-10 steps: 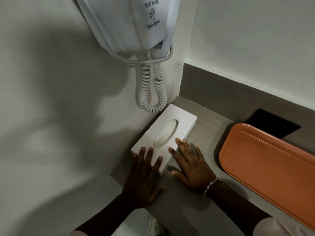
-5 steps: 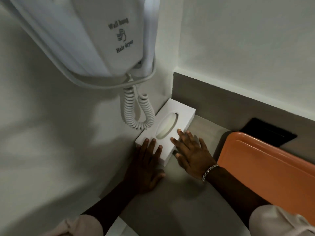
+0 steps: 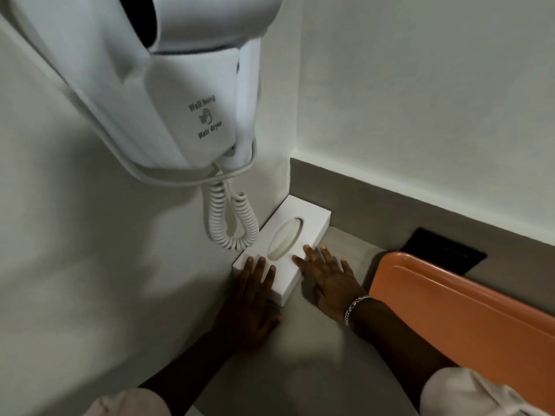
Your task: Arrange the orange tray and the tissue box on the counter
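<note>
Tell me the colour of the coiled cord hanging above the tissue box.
White, matching the hair dryer it hangs from; the coiled cord shows clearly in the head view.

The tissue box sits on the counter, pushed into the far left corner, its long side along the left wall. Above it a hair dryer hangs on that wall, its coiled cord dangling just over the box's left edge. The left hand lies flat on the box's near end; the right hand rests beside it on the box's right edge. To the right lies the tray, apart from the box. Behind the tray, a dark plate sits against the back wall.
</note>
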Demonstrator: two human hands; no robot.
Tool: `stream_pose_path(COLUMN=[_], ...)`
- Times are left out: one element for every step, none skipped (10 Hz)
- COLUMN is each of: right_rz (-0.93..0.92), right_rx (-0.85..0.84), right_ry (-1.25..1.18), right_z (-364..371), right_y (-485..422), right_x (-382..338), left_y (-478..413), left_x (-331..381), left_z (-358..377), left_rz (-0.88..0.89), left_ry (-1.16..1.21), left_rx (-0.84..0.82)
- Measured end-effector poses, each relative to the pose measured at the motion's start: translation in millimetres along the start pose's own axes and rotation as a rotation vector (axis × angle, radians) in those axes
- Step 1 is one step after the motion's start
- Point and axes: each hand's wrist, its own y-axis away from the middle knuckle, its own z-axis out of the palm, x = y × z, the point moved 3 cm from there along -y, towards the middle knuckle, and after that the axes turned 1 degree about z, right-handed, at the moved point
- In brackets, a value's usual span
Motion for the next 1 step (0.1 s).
stream_pose_path(right_rz=[-0.072], right_rx=[0.270], right_ry=[-0.339], right_z=[-30.2], right_y=[43.5], right_x=[-18.2], left_y=[-2.9], left_x=[22.6], left_z=[-14.3], left_rz=[0.041], left_ry=[0.111], left_rx=[0.097])
